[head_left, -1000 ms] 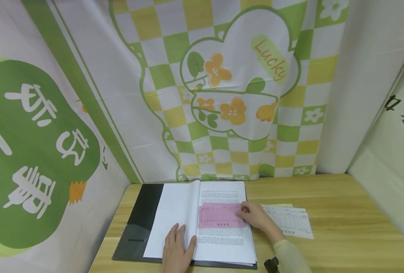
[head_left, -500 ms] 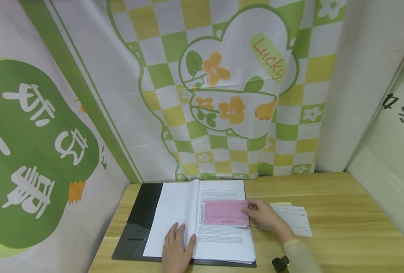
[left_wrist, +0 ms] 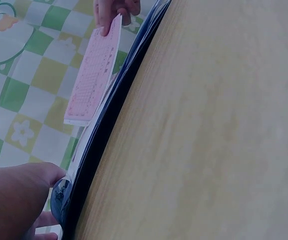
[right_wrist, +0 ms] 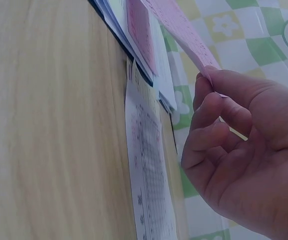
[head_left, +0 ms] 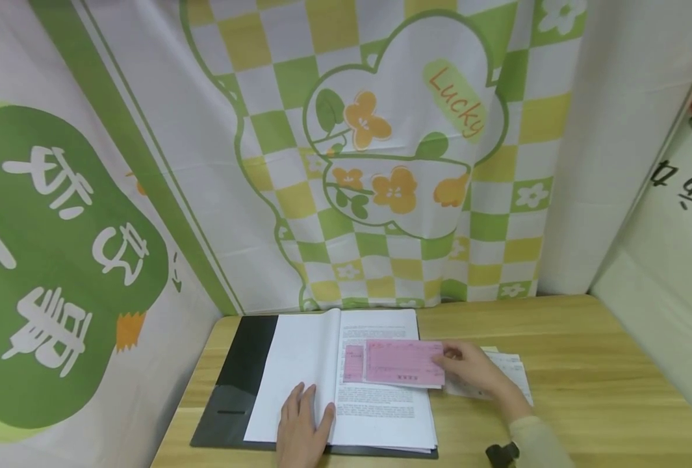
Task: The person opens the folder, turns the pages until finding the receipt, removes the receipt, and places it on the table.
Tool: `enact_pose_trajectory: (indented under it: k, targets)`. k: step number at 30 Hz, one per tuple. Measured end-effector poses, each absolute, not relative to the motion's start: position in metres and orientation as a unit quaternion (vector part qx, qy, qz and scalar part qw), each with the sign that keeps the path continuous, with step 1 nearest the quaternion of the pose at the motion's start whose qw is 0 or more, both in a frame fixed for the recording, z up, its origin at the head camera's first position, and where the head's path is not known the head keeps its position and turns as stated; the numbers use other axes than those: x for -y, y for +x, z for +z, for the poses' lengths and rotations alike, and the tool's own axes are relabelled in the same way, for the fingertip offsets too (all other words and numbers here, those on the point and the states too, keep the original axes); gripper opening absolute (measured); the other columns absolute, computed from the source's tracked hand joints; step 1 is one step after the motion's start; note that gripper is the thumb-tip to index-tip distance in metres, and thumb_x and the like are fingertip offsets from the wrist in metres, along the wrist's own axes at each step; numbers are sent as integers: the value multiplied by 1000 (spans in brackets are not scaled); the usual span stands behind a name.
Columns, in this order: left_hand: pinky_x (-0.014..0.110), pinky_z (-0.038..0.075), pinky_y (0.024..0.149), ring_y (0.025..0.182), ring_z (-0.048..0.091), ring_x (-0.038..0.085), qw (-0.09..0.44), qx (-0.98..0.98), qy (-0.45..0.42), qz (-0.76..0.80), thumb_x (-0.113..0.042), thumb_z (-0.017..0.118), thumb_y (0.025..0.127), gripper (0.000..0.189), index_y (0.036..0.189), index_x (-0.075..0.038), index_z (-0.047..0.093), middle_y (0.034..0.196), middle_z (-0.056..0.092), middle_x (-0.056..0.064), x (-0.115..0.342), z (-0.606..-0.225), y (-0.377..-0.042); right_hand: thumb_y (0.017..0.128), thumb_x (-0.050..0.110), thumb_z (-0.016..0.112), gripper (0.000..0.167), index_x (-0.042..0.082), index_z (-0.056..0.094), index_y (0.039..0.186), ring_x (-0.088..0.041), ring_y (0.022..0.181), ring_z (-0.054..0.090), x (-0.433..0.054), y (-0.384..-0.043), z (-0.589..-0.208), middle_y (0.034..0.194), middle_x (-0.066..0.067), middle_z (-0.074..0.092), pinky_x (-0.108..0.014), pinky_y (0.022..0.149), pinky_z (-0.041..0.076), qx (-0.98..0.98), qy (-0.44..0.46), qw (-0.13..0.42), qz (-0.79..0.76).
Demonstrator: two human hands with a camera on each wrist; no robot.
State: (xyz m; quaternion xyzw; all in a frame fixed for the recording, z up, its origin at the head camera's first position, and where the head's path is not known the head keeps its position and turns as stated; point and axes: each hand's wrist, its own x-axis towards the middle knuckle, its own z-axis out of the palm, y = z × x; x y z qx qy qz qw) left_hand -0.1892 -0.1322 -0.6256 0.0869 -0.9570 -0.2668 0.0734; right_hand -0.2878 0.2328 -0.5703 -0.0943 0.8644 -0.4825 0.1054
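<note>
A black folder (head_left: 223,422) lies spread out on the table, a blank white page at left and a printed page (head_left: 375,416) at right. My left hand (head_left: 303,426) rests with extended fingers on the lower part of the left page, by the fold. Between thumb and fingertips, my right hand (head_left: 468,365) pinches the right end of a pink printed slip (head_left: 404,361). In the right wrist view this pink slip (right_wrist: 186,32) is raised above the folder. A second pink slip (right_wrist: 141,37) lies on the printed page below it, partly covered in the head view.
To the folder's right, white printed slips (head_left: 516,377) lie on the wooden table (head_left: 603,390), a yellowish edge showing behind them. A checkered curtain (head_left: 381,260) hangs behind the table, with white cloth (head_left: 661,286) at the right.
The right hand has drawn the pink slip up and to the right, uncovering part of another pink slip on the page. The left hand has stayed in place.
</note>
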Motion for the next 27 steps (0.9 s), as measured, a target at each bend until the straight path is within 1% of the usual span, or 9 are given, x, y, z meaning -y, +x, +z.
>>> enact_pose_trajectory:
  k: [1,4,8,10,18,21,27]
  targets:
    - [66,38,116,144,42,45,72,957,87,-267,-51,68,98,66,145,-6,58,157,44,22,132,-625,-189,102,29,72,28,4,71,115,-19,88,59,-236,-287,-570,98,-4,66,-30,71,55,-862,-97,105,-486]
    - [66,38,116,144,41,45,68,957,90,-268,-51,68,98,66,145,-6,58,157,43,21,131,-625,-189,103,29,71,25,5,70,109,-18,84,58,-244,-285,-571,95,-4,64,-28,68,54,-860,-106,105,-487]
    - [67,37,116,144,41,46,66,957,91,-267,-51,68,98,65,145,-6,58,157,43,22,131,-624,-189,103,29,70,23,6,68,103,-17,82,58,-255,-283,-573,93,-4,64,-28,69,53,-863,-108,106,-482]
    - [67,37,116,144,41,47,67,958,89,-265,-51,68,99,65,144,-5,58,157,43,23,131,-624,-189,102,30,71,23,7,68,102,-17,82,59,-259,-283,-574,93,-4,65,-28,69,53,-865,-102,106,-480]
    - [67,37,116,144,41,47,65,958,88,-266,-52,67,99,66,145,-5,58,157,43,23,131,-622,-189,101,24,72,20,5,68,101,-18,81,58,-275,-280,-574,91,-4,65,-26,67,52,-868,-110,92,-476]
    - [67,36,117,145,40,46,60,958,92,-265,-52,67,99,66,145,-5,58,158,43,23,130,-621,-189,102,25,72,20,5,68,102,-18,82,58,-280,-278,-573,92,-4,66,-27,68,51,-868,-103,96,-476]
    - [67,36,117,146,39,45,49,959,101,-261,-52,67,99,66,147,-7,56,160,41,21,130,-622,-189,101,24,72,29,-1,70,116,-18,89,62,-288,-273,-571,99,-4,70,-26,75,53,-870,-98,91,-475]
